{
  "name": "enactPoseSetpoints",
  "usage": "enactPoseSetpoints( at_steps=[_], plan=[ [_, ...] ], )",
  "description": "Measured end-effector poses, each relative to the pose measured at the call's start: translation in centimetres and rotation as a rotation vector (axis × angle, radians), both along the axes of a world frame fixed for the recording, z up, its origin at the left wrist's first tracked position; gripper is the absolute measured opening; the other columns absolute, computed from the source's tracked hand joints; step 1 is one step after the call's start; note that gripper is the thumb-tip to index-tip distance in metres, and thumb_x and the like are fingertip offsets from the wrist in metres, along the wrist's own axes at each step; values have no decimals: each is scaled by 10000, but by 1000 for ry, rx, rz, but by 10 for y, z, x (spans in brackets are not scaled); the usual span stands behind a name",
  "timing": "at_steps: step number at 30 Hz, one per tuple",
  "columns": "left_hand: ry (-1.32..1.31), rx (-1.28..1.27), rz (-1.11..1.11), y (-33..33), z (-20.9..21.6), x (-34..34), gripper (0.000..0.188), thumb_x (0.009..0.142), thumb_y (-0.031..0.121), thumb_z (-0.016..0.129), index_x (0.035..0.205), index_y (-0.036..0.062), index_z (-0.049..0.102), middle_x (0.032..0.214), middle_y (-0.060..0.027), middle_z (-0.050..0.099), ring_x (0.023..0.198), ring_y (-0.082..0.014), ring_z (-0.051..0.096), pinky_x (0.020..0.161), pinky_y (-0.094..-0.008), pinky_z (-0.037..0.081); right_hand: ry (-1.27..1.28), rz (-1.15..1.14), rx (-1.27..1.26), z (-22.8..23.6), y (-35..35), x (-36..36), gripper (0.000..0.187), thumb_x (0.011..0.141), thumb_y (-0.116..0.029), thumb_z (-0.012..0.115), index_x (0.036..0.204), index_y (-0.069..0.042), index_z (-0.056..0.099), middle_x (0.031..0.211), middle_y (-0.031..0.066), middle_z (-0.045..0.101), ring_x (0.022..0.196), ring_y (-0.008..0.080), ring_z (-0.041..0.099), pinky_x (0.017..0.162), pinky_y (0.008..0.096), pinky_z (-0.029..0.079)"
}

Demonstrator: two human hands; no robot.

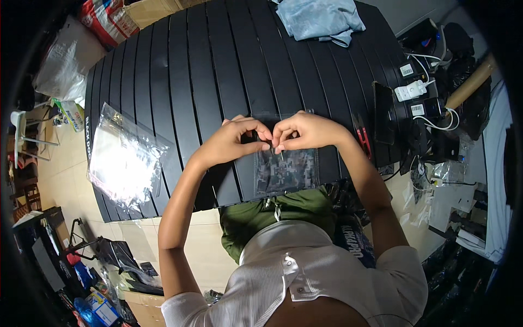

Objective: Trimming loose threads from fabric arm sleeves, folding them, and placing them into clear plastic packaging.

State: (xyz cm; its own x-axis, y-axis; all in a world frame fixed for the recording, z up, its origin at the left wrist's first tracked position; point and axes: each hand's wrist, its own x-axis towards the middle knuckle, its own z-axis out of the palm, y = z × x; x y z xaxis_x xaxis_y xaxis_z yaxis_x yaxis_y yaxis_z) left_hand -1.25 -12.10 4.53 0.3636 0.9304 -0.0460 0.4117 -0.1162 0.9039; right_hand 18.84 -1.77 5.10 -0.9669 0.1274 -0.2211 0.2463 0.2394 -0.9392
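Observation:
Both hands meet over a grey camouflage-patterned pouch or packet [286, 171], which lies flat by the table's near edge with clear plastic around it. My left hand [239, 139] has thumb and forefinger pinched together above its upper part. Close beside it, fingertips almost touching, my right hand [310, 131] is closed in a pinch too. Something thin and small shows just below the fingertips, too small to name. Scissors with red handles [364, 141] lie just right of my right wrist.
Shiny clear plastic bags [128, 161] lie on the left of the black slatted table [218, 71]. A light-blue cloth [318, 20] is crumpled at the far edge. On the right are a dark flat object [383, 111], a white plug adapter [411, 91] and cables.

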Motion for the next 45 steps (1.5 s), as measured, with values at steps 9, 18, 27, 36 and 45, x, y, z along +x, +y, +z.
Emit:
enactPoseSetpoints(
  at_steps=[9,18,27,36,45],
  plan=[
    [163,-76,-55,-8,-2,1,337,675,170,747,969,140,584,803,33,550,848,-151,499,851,-294,291,-154,-27,178,2,-4,-9,140,735,-134,613,772,1,622,701,88,668,645,180,646,607,275,482],
    [534,118,-74,-1,1,4,329,771,433,611,722,109,643,622,-21,577,737,-187,516,782,-333,268,-141,-58,202,-2,-4,-3,138,727,-100,632,822,0,624,708,93,669,675,158,650,694,272,479],
    [103,1,-104,4,-1,11,200,794,306,641,784,107,653,642,8,589,731,-132,488,831,-302,261,-44,-119,131,4,2,9,206,762,-103,636,938,-2,602,769,76,649,712,146,629,683,269,480],
    [318,-37,-137,4,-1,15,257,805,351,619,715,111,633,633,32,593,666,-105,484,788,-293,258,-151,-83,109,6,0,21,244,748,-119,639,972,-41,582,736,61,653,712,150,614,751,286,424],
    [372,171,256,-16,4,23,263,793,242,614,1008,93,580,963,-68,591,902,-216,520,772,-328,316,54,-424,745,18,-4,36,265,758,-138,626,1013,-88,576,1027,66,580,1050,238,498,901,338,325]
  ],
)
